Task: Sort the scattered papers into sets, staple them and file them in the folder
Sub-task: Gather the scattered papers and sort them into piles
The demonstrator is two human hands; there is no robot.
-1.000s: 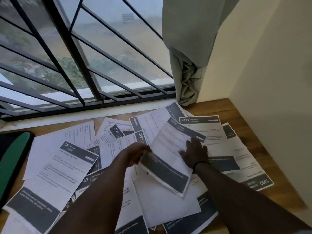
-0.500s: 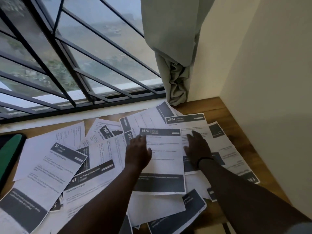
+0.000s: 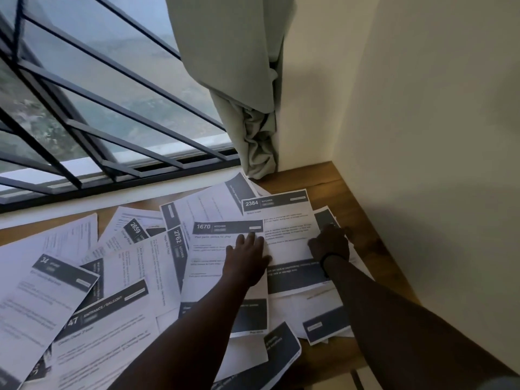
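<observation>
Papers lie scattered over the worktop. The left hand presses one sheet flat with straight fingers, steadying it. The right hand holds its neighbour, fingers curled.

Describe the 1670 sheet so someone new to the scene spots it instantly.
Start at the curtain hanging in the window corner and drop to the wooden desk. Among the scattered papers, the 1670 sheet lies under the left hand. Its dark header reads "1670 KITCHEN", upright to the viewer, directly left of the 2384 sheet.
</observation>
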